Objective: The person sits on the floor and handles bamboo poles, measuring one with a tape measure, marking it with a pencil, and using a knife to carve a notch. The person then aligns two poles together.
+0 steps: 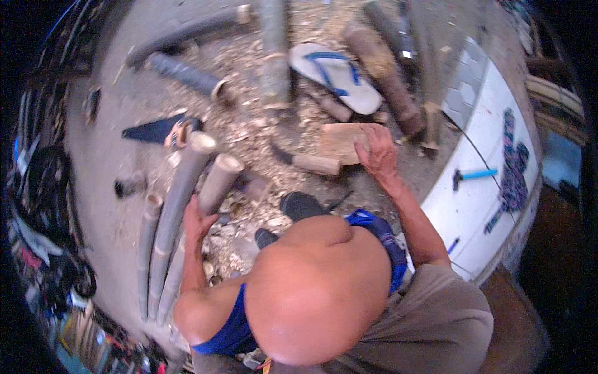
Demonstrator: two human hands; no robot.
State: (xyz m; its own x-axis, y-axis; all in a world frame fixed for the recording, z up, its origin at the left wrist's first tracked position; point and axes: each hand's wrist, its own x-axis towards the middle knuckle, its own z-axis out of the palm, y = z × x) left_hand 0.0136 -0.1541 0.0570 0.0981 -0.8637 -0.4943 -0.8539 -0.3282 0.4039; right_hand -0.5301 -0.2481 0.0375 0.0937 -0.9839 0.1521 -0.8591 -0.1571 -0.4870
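Observation:
My left hand [198, 219] is wrapped round a thick bamboo pole [218, 182], below its cut upper end. Two more bamboo poles [163, 234] lean close together just to the left. Ahead on the right, my right hand [379, 153] grips the right part of a light wooden block [334, 142], its fingers bent over the top. Beside this block lies a knife with a wooden handle [316, 164] and a dark curved blade. The fingertips of both hands are partly hidden.
Wood shavings [249, 118] cover the ground. A handsaw [163, 129] lies left; a white flip-flop [339, 78] with blue straps lies ahead. Bamboo and wood lengths [383, 78] lie farther off. At right, a blue-handled hammer [476, 175] rests on a white board [445, 209].

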